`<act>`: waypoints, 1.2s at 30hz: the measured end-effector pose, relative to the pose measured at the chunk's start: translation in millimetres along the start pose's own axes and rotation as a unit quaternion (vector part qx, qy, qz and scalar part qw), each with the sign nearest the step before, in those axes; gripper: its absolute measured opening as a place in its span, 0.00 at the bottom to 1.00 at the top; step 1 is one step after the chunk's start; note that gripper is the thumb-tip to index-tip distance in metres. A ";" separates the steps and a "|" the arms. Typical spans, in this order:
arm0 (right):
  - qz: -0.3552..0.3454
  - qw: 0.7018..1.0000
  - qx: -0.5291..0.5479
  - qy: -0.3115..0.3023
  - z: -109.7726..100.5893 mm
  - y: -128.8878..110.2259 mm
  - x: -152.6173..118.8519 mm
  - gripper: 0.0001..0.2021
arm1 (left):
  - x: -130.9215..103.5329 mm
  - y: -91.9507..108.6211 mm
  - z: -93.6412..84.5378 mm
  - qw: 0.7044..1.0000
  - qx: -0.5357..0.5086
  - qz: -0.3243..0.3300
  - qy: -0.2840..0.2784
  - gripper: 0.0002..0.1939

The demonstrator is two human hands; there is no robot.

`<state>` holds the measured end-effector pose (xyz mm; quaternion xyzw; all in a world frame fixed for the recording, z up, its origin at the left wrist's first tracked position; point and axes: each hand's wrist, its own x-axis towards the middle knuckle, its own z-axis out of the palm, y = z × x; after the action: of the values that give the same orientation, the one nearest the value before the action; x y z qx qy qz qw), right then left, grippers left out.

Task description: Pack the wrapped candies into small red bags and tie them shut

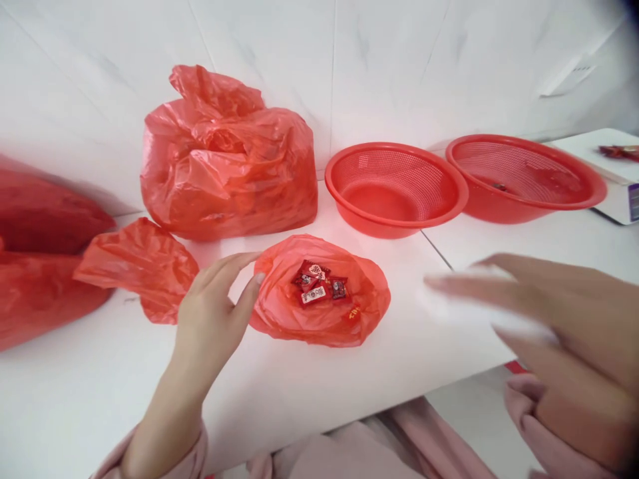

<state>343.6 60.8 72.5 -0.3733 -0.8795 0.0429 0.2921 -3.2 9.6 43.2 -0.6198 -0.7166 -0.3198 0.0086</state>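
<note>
An opened red plastic bag (279, 313) lies in the middle of the white table, with several small red packets (314, 283) inside it. My left hand (214, 306) is at the bag's left rim, thumb and fingers pinched round its edge. To the right of the bag, my right hand (544, 313) is raised above the table and smeared by motion. Its fingers look stretched out and apart, and nothing shows between them.
A large full red bag (234, 179) stands against the wall. Right of it are two red mesh baskets (394, 199) (524, 206) and a white scale (609, 193) bearing dark red packets. A crumpled red bag (144, 266) and another large red bag (50, 293) lie left.
</note>
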 end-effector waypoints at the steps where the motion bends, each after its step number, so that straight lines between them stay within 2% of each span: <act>1: 0.009 1.000 -0.016 -0.012 6.8 22.8 9.4 0.16 | -5.0 -5.8 -1.6 1.000 0.007 -0.011 -0.002 0.19; 2: 0.060 0.997 -0.042 0.016 18.1 44.7 12.1 0.17 | -10.0 -11.4 -1.3 0.999 0.010 -0.029 -0.012 0.22; 4: 0.165 0.982 -0.096 -0.013 46.3 80.1 3.6 0.20 | -18.6 -21.0 3.1 0.995 0.002 -0.081 -0.054 0.29; 5: 0.175 0.977 -0.110 -0.050 59.4 91.3 -3.5 0.21 | -21.6 -24.7 6.3 0.990 -0.007 -0.112 -0.082 0.33; 7: 0.187 0.974 -0.114 -0.063 76.7 97.6 -14.3 0.21 | -23.9 -29.4 12.3 0.975 -0.035 -0.172 -0.139 0.37; 10: 0.197 0.980 -0.014 -0.001 82.0 71.3 -10.4 0.20 | -19.9 -29.2 17.2 0.951 -0.103 -0.219 -0.195 0.37; 12: 0.204 0.975 0.086 0.001 83.1 43.0 2.4 0.21 | -15.4 -25.6 17.1 0.937 -0.177 -0.220 -0.207 0.34; 14: 0.209 0.968 0.124 -0.056 88.9 19.1 16.6 0.28 | -11.9 -21.1 14.3 0.923 -0.253 -0.214 -0.195 0.28; 16: 0.203 0.964 0.100 -0.140 96.6 7.6 28.8 0.34 | -10.7 -18.0 8.6 0.917 -0.299 -0.206 -0.164 0.20; 18: 0.184 0.959 0.077 -0.201 99.1 9.9 38.8 0.29 | -11.4 -17.5 0.5 0.915 -0.319 -0.204 -0.140 0.16; 19: 0.179 0.958 0.076 -0.210 96.9 14.5 43.5 0.26 | -12.2 -18.1 -4.0 0.916 -0.319 -0.204 -0.133 0.15; 21: 0.182 0.962 0.086 -0.185 85.6 25.1 53.1 0.22 | -14.3 -20.1 -12.8 0.926 -0.296 -0.204 -0.118 0.15; 24: 0.175 0.976 0.082 -0.103 62.0 27.2 66.0 0.20 | -17.8 -19.7 -24.2 0.948 -0.233 -0.196 -0.092 0.16; 26: 0.132 0.987 0.070 -0.052 52.5 14.7 70.3 0.16 | -20.1 -14.9 -30.6 0.954 -0.220 -0.183 -0.083 0.14; 28: 0.039 0.996 0.061 -0.048 53.3 -2.9 69.6 0.11 | -22.5 -8.0 -35.8 0.956 -0.225 -0.165 -0.090 0.13; 30: -0.070 0.988 0.036 -0.131 62.6 -15.8 64.3 0.11 | -24.8 -2.8 -39.3 0.956 -0.228 -0.148 -0.106 0.13; 32: -0.119 0.958 -0.037 -0.258 74.6 -17.5 56.2 0.10 | -27.0 -2.7 -40.6 0.955 -0.228 -0.138 -0.128 0.13; 34: -0.097 0.921 -0.129 -0.355 82.5 -8.3 47.7 0.11 | -29.2 -9.0 -40.4 0.954 -0.228 -0.135 -0.141 0.13; 36: -0.070 0.896 -0.188 -0.396 83.2 4.7 41.3 0.15 | -31.8 -18.5 -39.8 0.954 -0.220 -0.143 -0.149 0.14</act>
<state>278.4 104.2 22.3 -0.3113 -0.9377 0.0003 -0.1542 -27.7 -37.7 53.6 -0.5383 -0.7028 -0.3713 -0.2802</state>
